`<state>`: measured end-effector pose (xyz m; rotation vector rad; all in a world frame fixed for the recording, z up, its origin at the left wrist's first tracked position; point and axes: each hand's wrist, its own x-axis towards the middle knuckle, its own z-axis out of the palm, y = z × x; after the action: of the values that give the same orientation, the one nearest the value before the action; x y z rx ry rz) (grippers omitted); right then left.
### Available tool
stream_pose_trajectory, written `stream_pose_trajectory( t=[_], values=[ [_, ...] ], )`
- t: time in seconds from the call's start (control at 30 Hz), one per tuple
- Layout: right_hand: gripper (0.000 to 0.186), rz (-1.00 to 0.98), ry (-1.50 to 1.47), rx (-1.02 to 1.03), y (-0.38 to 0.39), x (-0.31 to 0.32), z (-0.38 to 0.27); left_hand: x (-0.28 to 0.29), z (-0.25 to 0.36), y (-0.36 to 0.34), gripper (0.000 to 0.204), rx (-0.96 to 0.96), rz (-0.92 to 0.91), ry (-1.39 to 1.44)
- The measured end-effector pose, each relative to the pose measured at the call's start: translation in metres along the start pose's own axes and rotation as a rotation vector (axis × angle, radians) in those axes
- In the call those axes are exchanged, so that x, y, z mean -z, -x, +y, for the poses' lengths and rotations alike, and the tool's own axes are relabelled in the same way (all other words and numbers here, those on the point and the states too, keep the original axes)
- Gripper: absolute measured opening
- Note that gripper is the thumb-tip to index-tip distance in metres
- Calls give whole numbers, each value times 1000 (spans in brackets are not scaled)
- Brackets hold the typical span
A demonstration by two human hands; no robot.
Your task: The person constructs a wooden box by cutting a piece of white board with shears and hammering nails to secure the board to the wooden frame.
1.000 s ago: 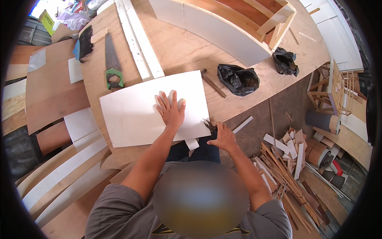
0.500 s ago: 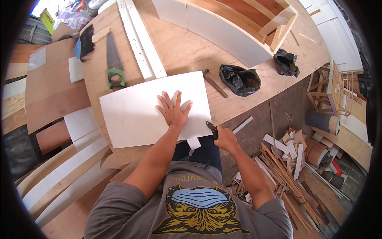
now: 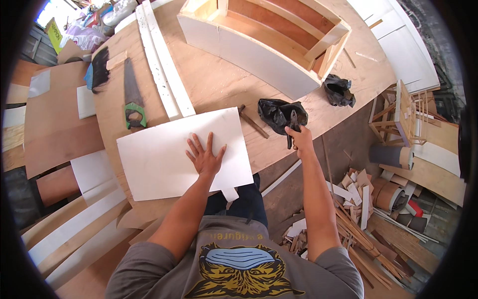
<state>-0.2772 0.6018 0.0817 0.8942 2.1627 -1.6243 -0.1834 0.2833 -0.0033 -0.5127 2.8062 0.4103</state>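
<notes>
Probably for steadiness, my left grip (image 3: 205,159) lies spread on the white panel (image 3: 154,164), left of frame centre. My right grip (image 3: 300,138) clasps pliers (image 3: 294,119), seemingly for control.

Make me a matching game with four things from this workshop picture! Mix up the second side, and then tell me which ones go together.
Things:
1. pliers
2. handsaw
3. hammer
4. white panel

Clues:
A. lies between the white panel and a black plastic bag
B. under the left hand
C. held in the right hand
D. has a green handle

Right pairs: 1-C, 2-D, 3-A, 4-B
</notes>
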Motion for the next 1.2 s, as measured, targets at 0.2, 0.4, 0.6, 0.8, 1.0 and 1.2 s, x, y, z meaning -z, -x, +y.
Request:
stream_pose_trajectory(
  t=[0.2,0.4,0.6,0.8,1.0,1.2],
  values=[
    [28,-8,-125,-164,-22,7,6,-2,1,0,80,-10,18,6],
    [31,-24,-79,-106,5,-8,-14,-27,-17,-4,78,-63,174,10],
    [34,-202,220,318,16,-63,15,-12,-21,-1,75,-94,99,97],
    [40,-488,325,389,35,-157,22,-5,-65,17,71,-82,164,259],
    [50,-613,638,361,62,-245,-1,-1,-180,6,73,402,407,219],
    [46,-637,858,393,82,-314,-28,30,-309,-27,82,699,478,70]
  ],
)
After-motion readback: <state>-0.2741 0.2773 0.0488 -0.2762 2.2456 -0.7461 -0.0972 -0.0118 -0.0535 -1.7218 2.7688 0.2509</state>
